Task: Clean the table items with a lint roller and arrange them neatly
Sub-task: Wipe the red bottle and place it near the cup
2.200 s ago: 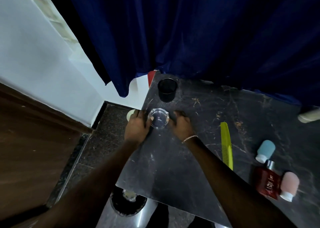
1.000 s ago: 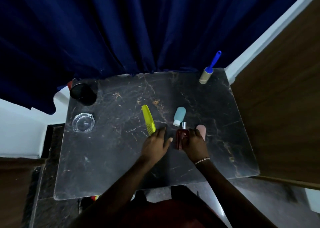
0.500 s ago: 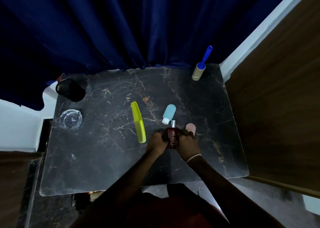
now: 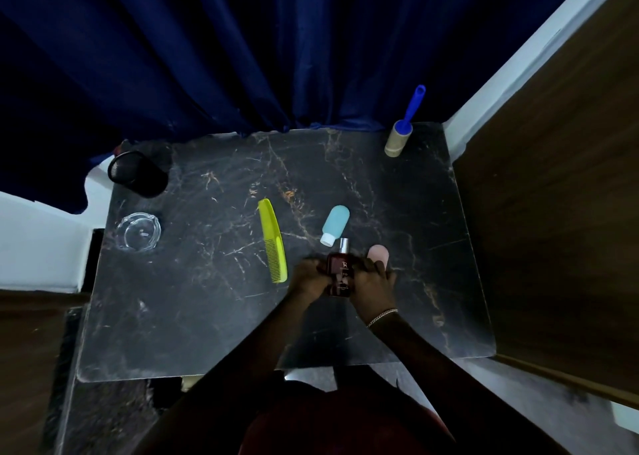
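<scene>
Marble table: left hand, right hand grip perfume bottle; pink bottle part-hidden.

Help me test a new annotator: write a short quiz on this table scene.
1. True or false: the left hand and the right hand both grip the dark red bottle.
2. Which thing lies nearest the far right corner of the table? A. comb B. lint roller C. glass ashtray
3. How many other small bottles lie on the table?
Key: 1 true. 2 B. 3 two, the teal bottle and the pink bottle.
</scene>
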Demonstrator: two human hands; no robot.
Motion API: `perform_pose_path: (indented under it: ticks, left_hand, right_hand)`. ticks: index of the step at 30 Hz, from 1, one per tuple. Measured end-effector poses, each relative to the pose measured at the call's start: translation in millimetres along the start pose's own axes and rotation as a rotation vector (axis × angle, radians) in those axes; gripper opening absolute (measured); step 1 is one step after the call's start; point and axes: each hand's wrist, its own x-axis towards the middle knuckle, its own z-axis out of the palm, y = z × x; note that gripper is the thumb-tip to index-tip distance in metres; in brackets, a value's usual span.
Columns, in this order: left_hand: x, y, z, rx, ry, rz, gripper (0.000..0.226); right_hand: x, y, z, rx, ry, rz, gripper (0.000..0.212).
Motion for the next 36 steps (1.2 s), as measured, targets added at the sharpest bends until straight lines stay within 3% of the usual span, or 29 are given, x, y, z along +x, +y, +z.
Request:
perform_pose_path:
  ticks: [12, 20, 26, 33, 36]
  left_hand:
    - [-9.3, 6.5, -1.4, 0.02, 0.003, 0.031, 0.023]
    - [-14.3, 0.6, -12.6, -0.032, -0.043, 0.078, 0.022]
    - [-17.4, -4.2, -36.3, -0.083, -0.034, 0.102, 0.03]
    - [-27.2, -20.4, -80.6, -0.228, 0.004, 0.125, 0.033]
    - [-29.3, -28.2, -100.4, -0.242, 0.031, 0.146, 0.031]
  right_hand:
    - [-7.4, -1.6, -0.1, 0.052, 0.035, 0.015, 0.061]
    - [-21.1, -4.7, -1.8, 0.063, 0.155, 0.033, 0.048]
    - [-19.6, -15.4, -11.9, 0.229, 0.167, 0.036, 0.041]
    - [-10.4, -58.8, -26.6, 0.519, 0.103, -0.091, 0.04]
    - [-8.4, -79.9, -30.9, 0.658, 0.053, -0.086, 0.048]
